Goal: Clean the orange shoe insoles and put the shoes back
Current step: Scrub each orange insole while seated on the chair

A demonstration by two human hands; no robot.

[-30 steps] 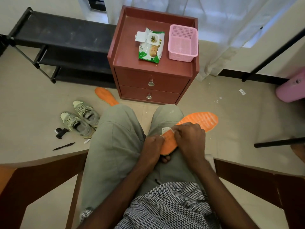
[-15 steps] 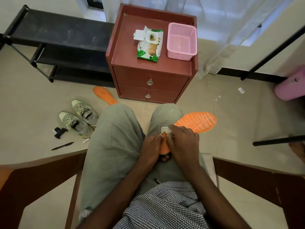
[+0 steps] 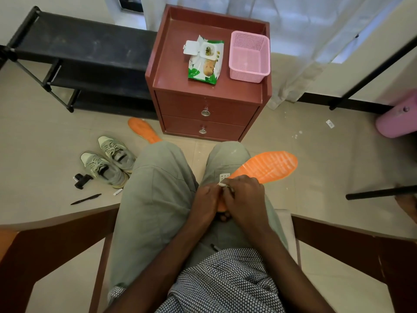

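An orange insole [image 3: 268, 164] lies across my right thigh, its toe end pointing right. My left hand [image 3: 208, 201] grips its heel end from the left. My right hand [image 3: 244, 199] lies over the heel part and pinches a small white wipe [image 3: 223, 183] against it. A second orange insole [image 3: 143, 129] lies on the floor beside the cabinet, partly hidden by my left knee. Two grey-green shoes [image 3: 108, 162] stand side by side on the floor at the left.
A red-brown drawer cabinet [image 3: 206, 105] stands ahead, with an opened wipes pack [image 3: 205, 61] and a pink basket [image 3: 249, 57] on top. A black shoe rack [image 3: 74, 62] is at the back left. A pen [image 3: 85, 199] and a small black object [image 3: 81, 180] lie near the shoes.
My right hand has slid with the wipe along the insole toward its heel end, closing up against my left hand. The insole has stayed on my thigh.
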